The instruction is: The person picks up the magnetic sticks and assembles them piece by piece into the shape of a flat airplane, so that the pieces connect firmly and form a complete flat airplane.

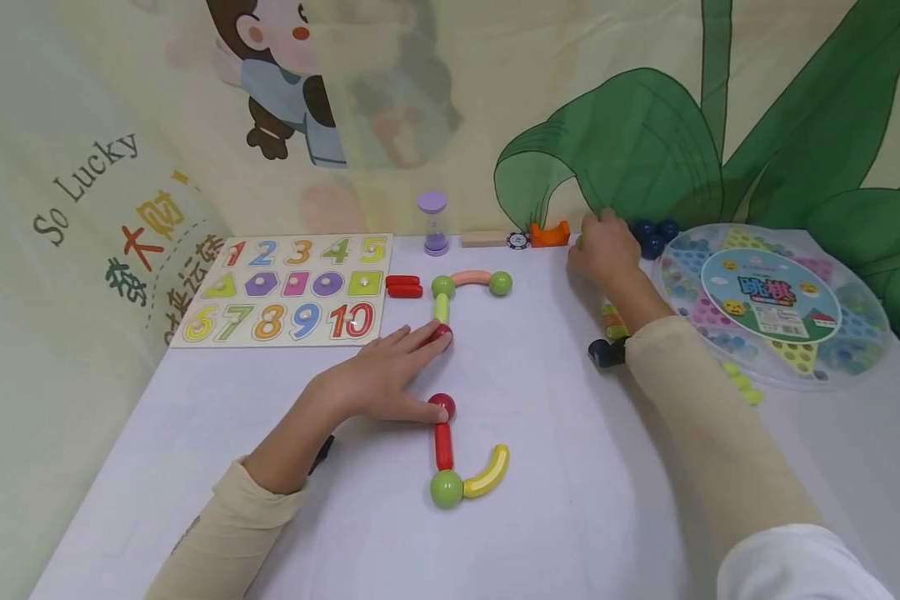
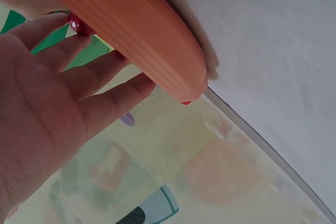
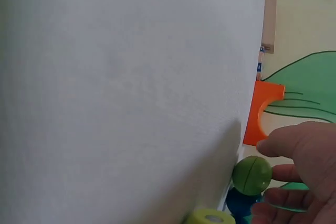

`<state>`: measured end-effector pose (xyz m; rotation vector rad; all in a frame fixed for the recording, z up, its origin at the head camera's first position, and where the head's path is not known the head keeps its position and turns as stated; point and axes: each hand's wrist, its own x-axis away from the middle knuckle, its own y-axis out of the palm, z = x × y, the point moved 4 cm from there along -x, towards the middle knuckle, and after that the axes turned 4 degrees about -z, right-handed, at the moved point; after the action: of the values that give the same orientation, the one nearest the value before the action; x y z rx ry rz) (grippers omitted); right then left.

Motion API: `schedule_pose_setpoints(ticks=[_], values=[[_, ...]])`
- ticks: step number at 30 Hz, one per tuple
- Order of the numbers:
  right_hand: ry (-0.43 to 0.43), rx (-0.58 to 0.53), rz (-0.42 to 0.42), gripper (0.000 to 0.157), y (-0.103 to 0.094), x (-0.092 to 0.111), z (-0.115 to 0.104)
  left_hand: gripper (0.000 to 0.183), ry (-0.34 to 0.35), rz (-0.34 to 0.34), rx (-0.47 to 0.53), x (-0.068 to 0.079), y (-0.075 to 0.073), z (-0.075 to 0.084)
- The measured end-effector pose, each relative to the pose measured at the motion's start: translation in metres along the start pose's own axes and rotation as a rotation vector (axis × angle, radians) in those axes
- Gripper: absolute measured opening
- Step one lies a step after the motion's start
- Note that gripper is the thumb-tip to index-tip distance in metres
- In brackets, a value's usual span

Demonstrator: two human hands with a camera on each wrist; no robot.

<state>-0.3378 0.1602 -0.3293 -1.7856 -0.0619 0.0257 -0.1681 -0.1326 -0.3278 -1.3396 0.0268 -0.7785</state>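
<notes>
My left hand [image 1: 386, 375] is spread over the middle of the table, fingers at a red ball [image 1: 441, 335] and thumb on a nearer red ball [image 1: 437, 402]. The left wrist view shows straight fingers beside a large orange curved stick [image 2: 136, 30], hidden under the hand from above. A red stick [image 1: 443, 447] joins the nearer red ball to a green ball [image 1: 446, 489], with a yellow curved stick [image 1: 487, 472] attached. At the back, my right hand [image 1: 607, 250] reaches around another green ball [image 3: 252, 175]. Its fingertips are at the ball, the thumb apart.
A number puzzle board [image 1: 285, 290] lies back left beside red sticks [image 1: 403, 287]. A purple hourglass [image 1: 435, 223], wooden block [image 1: 483, 239] and orange arch [image 1: 551, 234] line the back. Dark blue balls [image 1: 652, 242] and a round game board [image 1: 772, 304] are at the right.
</notes>
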Motion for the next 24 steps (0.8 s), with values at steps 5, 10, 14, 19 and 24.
schedule_pose_setpoints(ticks=[5, 10, 14, 19, 24], values=[[-0.012, 0.045, -0.107, 0.034, 0.003, 0.005, -0.009, 0.093, 0.005, 0.002, -0.002, 0.0, 0.0, 0.0], [-0.133, 0.132, -0.246, 0.034, 0.005, 0.02, -0.025, 0.093, -0.002, -0.001, 0.001, 0.0, 0.001, 0.0], [-0.337, 0.113, -0.344, 0.017, 0.01, 0.056, -0.047, 0.094, -0.003, -0.004, 0.0, -0.001, 0.001, 0.0], [-0.673, -0.099, -0.522, 0.015, 0.019, 0.115, -0.079, 0.094, -0.014, -0.002, -0.005, 0.0, 0.0, 0.0], [-0.882, -0.287, -0.729, 0.021, 0.029, 0.167, -0.098, 0.094, -0.007, 0.006, -0.001, 0.0, 0.0, -0.001]])
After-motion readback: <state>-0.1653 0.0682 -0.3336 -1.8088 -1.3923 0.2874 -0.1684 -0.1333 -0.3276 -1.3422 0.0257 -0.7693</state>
